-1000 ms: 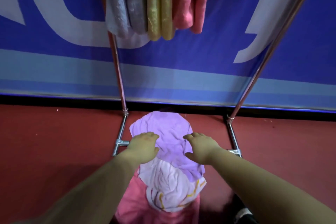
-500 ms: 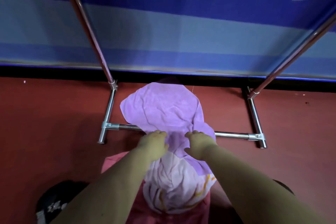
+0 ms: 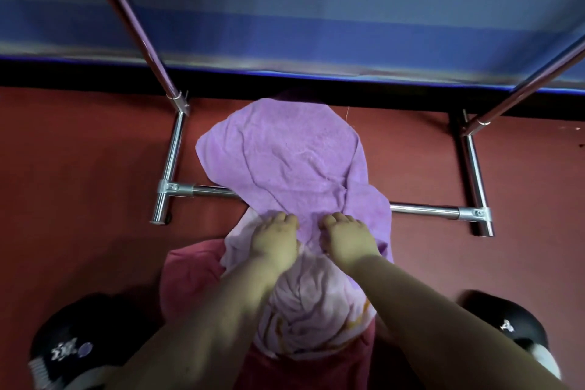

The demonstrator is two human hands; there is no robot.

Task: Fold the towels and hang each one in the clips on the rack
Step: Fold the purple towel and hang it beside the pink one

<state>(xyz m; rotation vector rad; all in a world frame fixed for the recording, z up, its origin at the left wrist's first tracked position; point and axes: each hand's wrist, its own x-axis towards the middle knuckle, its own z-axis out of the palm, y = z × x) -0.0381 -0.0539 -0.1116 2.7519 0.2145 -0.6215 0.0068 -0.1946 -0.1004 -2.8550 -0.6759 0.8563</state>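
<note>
A crumpled lilac terry towel (image 3: pixel 285 165) lies on the red floor (image 3: pixel 79 168), draped over the chrome cross bar (image 3: pixel 424 209) at the foot of the chrome tube rack (image 3: pixel 172 152), its far edge reaching almost to the black strip under the blue banner wall (image 3: pixel 316 9). Both hands are down on the near edge of this towel, side by side with a narrow gap between them. The left hand (image 3: pixel 275 242) has its fingers curled down into the cloth, and the grip looks like a pinch on the towel's near hem, though the fingertips are buried in the folds. The right hand (image 3: pixel 348 241) sits the same way just beside it, fingers bent over and bunching the lilac cloth under them.

Under the near part of the lilac towel lies a pale pink-white towel with yellow lines (image 3: pixel 313 310), rumpled in a heap, and below that a deep pink towel (image 3: pixel 190 282) spread on the floor; the three overlap in one pile between the person's feet. A black shoe with white marks (image 3: pixel 72 342) shows at lower left and another black shoe (image 3: pixel 506 320) at lower right. The rack's two slanted uprights rise out of the top of the view, and its clips are out of sight
</note>
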